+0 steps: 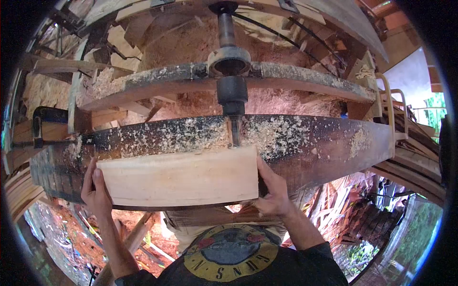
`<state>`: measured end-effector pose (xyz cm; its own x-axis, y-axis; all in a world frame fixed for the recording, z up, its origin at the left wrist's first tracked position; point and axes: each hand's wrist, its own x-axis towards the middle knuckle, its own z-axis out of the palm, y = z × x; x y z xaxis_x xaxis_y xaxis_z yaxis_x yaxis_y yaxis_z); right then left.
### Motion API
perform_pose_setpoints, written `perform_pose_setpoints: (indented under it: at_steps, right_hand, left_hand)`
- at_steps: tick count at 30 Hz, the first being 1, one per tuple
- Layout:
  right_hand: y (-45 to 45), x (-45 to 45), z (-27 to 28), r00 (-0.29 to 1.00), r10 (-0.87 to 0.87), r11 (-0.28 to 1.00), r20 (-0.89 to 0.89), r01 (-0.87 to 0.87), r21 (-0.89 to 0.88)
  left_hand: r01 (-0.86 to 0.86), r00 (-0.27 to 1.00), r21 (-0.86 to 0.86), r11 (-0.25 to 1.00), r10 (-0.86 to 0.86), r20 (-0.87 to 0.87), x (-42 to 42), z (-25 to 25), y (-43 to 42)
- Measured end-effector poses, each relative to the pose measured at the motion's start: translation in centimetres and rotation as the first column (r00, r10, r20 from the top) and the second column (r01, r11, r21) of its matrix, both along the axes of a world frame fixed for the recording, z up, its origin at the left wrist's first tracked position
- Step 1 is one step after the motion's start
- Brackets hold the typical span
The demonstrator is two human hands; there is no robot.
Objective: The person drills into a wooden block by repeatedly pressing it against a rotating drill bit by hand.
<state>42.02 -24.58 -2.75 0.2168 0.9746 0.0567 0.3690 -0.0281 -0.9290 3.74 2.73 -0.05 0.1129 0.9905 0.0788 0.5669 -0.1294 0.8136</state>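
A pale rectangular wooden board [181,178] lies flat on a dark work table [329,152] strewn with wood chips. My left hand [99,190] grips the board's left end, thumb along its edge. At the right end my right hand [273,188] holds the board, fingers pressed against its side and front corner. The board's back edge meets the cutter bit [234,132], which hangs from a dark spindle chuck [232,93]. Whether the bit is turning cannot be told.
Behind the table runs a wooden beam [310,78] covered in dust, with a metal ring [229,61] around the spindle. A black clamp [43,126] stands at the left. Stacked planks [415,167] lie at the right; scraps litter the ground.
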Motion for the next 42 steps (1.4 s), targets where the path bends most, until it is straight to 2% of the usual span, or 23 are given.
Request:
perform_pose_setpoints:
  at_steps: [5, 11, 14, 17, 20, 23, 29, 32, 35, 38, 39, 41, 42]
  right_hand:
    - [0.2, -0.1, 0.2, 0.999, -0.011, 1.000, 0.032, 0.011, 0.002]
    - [-0.2, -1.5, 1.4, 0.996, -0.031, 0.993, -0.081, 0.022, -0.113]
    - [0.0, -2.3, 2.2, 0.997, -0.047, 0.985, -0.055, 0.037, -0.171]
    - [-1.1, -3.1, 1.9, 0.998, -0.044, 0.985, -0.053, 0.035, -0.169]
    - [-3.5, -4.1, 1.5, 1.000, -0.024, 0.984, -0.004, 0.023, -0.178]
    - [-4.7, -5.0, 2.1, 0.998, -0.054, 0.983, -0.017, 0.050, -0.179]
    - [-6.4, -3.6, 1.3, 0.995, -0.090, 0.992, -0.044, 0.086, -0.092]
    - [-5.9, -2.7, 3.4, 0.981, -0.134, 0.962, -0.138, 0.095, -0.257]
    - [-5.4, -2.5, 3.6, 0.986, -0.110, 0.944, -0.125, 0.064, -0.323]
    - [-4.5, -2.0, 3.0, 0.998, 0.003, 0.981, -0.056, -0.014, -0.195]
    - [-4.6, -2.2, 2.4, 0.999, 0.031, 0.985, -0.022, -0.034, -0.168]
    - [-5.2, -2.7, 1.0, 0.995, 0.086, 0.990, 0.048, -0.080, -0.117]
    - [-5.0, -2.8, 0.5, 0.997, 0.062, 0.998, 0.039, -0.061, -0.035]
  left_hand:
    - [0.035, 0.999, 0.041, 0.999, -0.034, -0.040, 0.5, 0.5, 0.2]
    - [0.024, 0.998, 0.028, 0.999, -0.022, -0.057, -0.4, 0.0, -0.2]
    - [0.040, 0.996, 0.030, 0.999, -0.038, -0.078, -0.8, 0.0, -0.6]
    - [0.028, 0.999, -0.008, 1.000, -0.028, -0.030, -1.2, 0.2, -1.2]
    - [-0.001, 0.998, -0.019, 1.000, 0.000, -0.063, -2.1, 0.0, -2.1]
    - [0.009, 0.998, -0.074, 0.997, -0.005, 0.056, -1.9, 0.2, -2.9]
    - [0.034, 0.998, -0.040, 0.999, -0.036, -0.052, -0.5, 0.6, -4.7]
    - [0.038, 0.999, -0.057, 0.998, -0.039, -0.004, -0.2, -0.2, -5.3]
    - [0.102, 0.994, -0.001, 0.995, -0.102, -0.045, -0.4, 0.0, -4.8]
    - [0.073, 0.994, -0.056, 0.996, -0.068, 0.087, -1.8, -0.8, -4.3]
    - [0.041, 0.998, -0.041, 0.998, -0.043, -0.035, -2.7, -0.9, -3.9]
    - [-0.003, 1.000, -0.072, 0.997, 0.005, 0.027, -3.9, -1.2, -3.4]
    - [-0.025, 0.998, -0.088, 0.996, 0.030, 0.057, -3.8, -1.1, -3.2]
